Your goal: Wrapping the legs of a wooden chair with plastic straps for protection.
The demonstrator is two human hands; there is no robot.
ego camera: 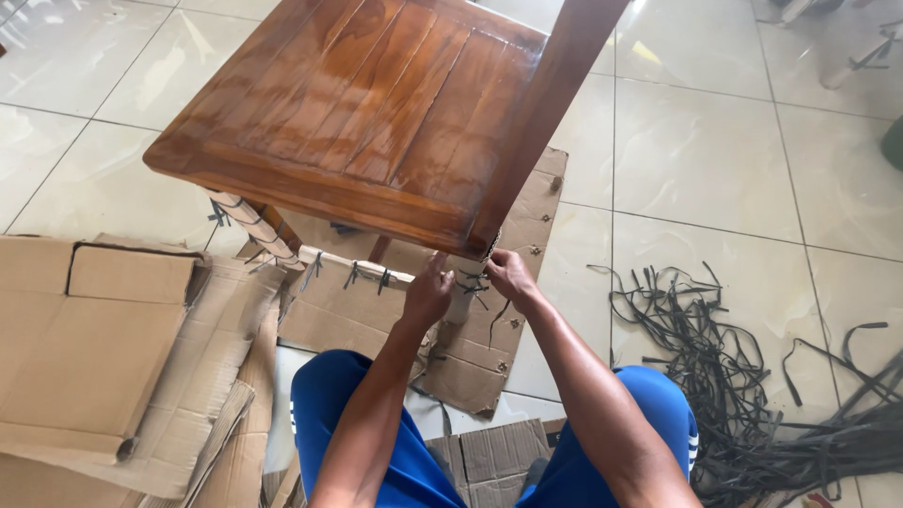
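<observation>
Right now your left hand [428, 292] and right hand [510, 276] pinch narrow on the dark strap [473, 282] wrapping the paper-covered chair leg [467, 293], at 6 o'clock below the wooden chair seat [353, 103]. Loose black straps [743, 376] lie at 4 o'clock, flattened cardboard [94, 357] at 8 o'clock.

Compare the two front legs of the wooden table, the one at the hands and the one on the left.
The leg at the hands is touched by both the left hand and right hand and is mostly hidden; the left leg stands untouched and in plain view, slanting. Both carry cardboard wrap tied with dark straps.
</observation>
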